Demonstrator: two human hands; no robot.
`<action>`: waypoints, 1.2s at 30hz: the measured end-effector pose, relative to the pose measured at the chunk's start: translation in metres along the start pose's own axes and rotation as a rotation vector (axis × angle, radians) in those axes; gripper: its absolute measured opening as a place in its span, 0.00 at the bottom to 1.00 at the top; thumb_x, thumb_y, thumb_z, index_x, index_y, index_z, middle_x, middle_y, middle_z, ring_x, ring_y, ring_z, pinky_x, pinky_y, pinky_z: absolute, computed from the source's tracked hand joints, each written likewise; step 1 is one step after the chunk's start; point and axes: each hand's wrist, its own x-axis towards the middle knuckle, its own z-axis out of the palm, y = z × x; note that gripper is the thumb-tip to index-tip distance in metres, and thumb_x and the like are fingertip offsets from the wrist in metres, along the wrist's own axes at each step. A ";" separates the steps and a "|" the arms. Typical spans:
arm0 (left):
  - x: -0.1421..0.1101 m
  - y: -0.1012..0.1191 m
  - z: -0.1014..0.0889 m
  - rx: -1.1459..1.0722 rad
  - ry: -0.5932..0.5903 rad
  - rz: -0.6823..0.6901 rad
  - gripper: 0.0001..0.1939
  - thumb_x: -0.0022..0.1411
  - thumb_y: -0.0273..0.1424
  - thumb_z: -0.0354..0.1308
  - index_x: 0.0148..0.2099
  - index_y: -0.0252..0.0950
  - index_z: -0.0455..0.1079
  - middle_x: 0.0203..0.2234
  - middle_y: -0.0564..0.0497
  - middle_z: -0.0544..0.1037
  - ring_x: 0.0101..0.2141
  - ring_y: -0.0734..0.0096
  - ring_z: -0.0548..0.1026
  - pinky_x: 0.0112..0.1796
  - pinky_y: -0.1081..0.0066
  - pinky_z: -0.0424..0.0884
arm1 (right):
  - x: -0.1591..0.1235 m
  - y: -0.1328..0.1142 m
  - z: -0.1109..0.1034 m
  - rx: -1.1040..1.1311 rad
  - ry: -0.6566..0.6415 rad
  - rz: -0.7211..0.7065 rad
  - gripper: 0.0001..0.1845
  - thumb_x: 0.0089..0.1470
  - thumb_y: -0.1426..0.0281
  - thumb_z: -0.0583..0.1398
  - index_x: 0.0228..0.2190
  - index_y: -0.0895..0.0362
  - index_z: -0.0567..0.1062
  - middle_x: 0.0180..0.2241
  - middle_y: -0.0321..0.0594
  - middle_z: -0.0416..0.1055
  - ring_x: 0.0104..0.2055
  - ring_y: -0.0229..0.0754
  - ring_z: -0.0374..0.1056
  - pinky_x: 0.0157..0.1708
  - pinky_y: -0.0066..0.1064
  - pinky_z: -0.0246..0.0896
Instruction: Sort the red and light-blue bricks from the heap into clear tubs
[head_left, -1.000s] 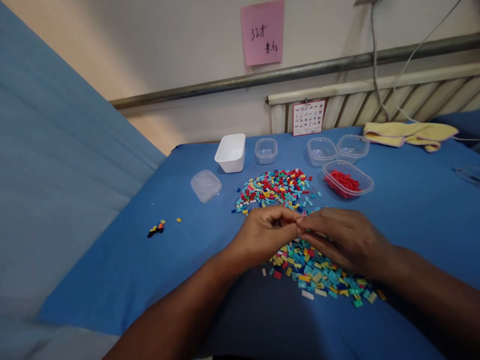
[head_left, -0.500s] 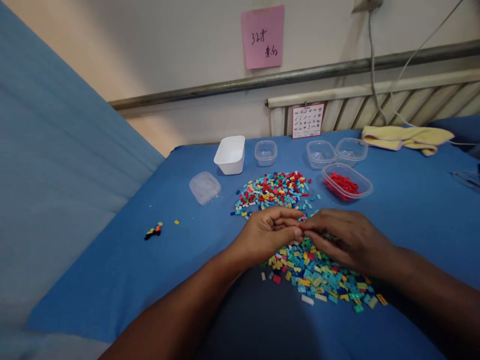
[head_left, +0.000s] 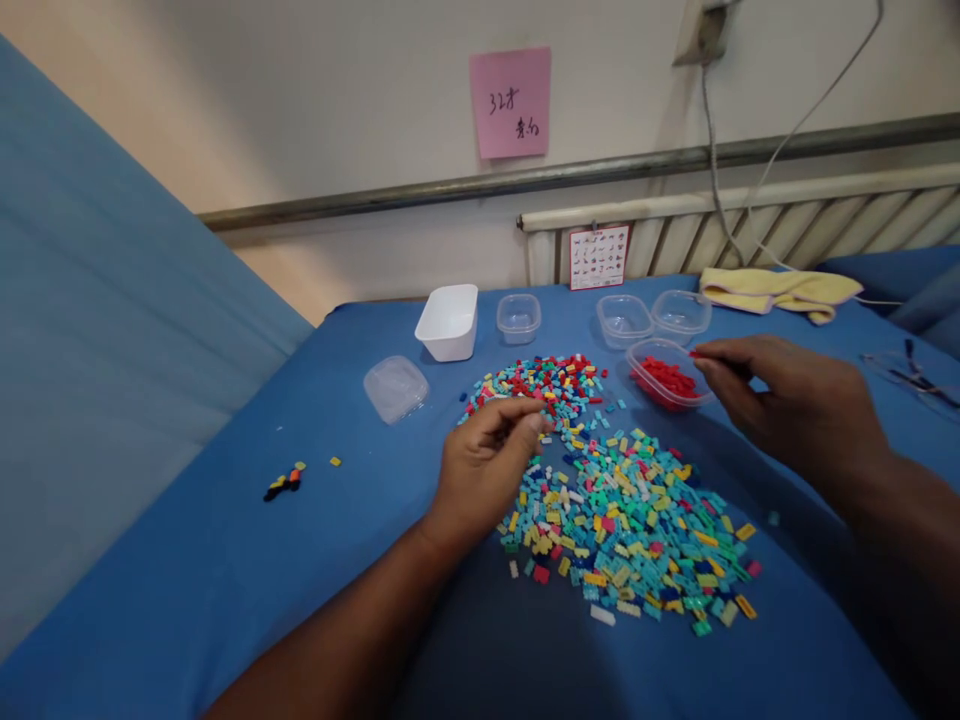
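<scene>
A wide heap of small coloured bricks [head_left: 630, 520], mostly teal, yellow and red, lies on the blue table [head_left: 225, 560]. My left hand [head_left: 486, 468] rests at the heap's left edge, thumb pressed to forefinger; what it pinches is too small to see. My right hand [head_left: 795, 410] is raised to the right, its fingertips pinched on a small red brick at the rim of a clear tub of red bricks [head_left: 643, 348]. A second patch of mixed bricks [head_left: 547, 380] lies just beyond my left hand.
At the back stand a white tub [head_left: 448, 322] and three clear tubs [head_left: 518, 317], [head_left: 622, 318], [head_left: 681, 312]. A clear lid [head_left: 395, 388] lies to the left, with a few loose dark and yellow pieces [head_left: 281, 483] farther left. A yellow cloth [head_left: 780, 288] lies at the back right.
My hands were joined over the heap; they have parted. The right hand has moved up and to the right to the red tub, and the left has stayed by the heap.
</scene>
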 end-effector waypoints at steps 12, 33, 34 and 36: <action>0.015 -0.003 -0.008 0.008 0.148 0.079 0.12 0.71 0.39 0.68 0.50 0.36 0.83 0.35 0.50 0.85 0.29 0.75 0.78 0.33 0.74 0.75 | -0.012 0.033 0.013 -0.108 -0.176 0.031 0.14 0.73 0.64 0.60 0.49 0.55 0.84 0.44 0.48 0.86 0.42 0.52 0.82 0.36 0.40 0.67; 0.034 -0.026 0.002 1.045 -0.549 0.463 0.25 0.84 0.40 0.48 0.71 0.33 0.73 0.72 0.39 0.73 0.74 0.46 0.66 0.74 0.43 0.57 | -0.012 -0.067 0.061 0.506 -0.436 -0.260 0.18 0.75 0.69 0.57 0.60 0.55 0.79 0.57 0.52 0.83 0.59 0.55 0.81 0.60 0.54 0.78; 0.032 -0.025 -0.002 1.052 -0.541 0.479 0.24 0.84 0.39 0.48 0.68 0.33 0.76 0.70 0.39 0.76 0.72 0.46 0.69 0.73 0.43 0.60 | -0.013 -0.064 0.060 0.500 -0.434 -0.260 0.17 0.75 0.69 0.58 0.58 0.55 0.79 0.55 0.50 0.84 0.57 0.54 0.82 0.59 0.52 0.79; 0.029 -0.023 -0.011 1.051 -0.490 0.508 0.22 0.83 0.37 0.49 0.62 0.34 0.80 0.65 0.39 0.80 0.68 0.47 0.75 0.71 0.45 0.64 | -0.015 -0.058 0.056 0.477 -0.400 -0.229 0.15 0.76 0.68 0.58 0.57 0.55 0.81 0.54 0.49 0.85 0.56 0.53 0.83 0.59 0.51 0.79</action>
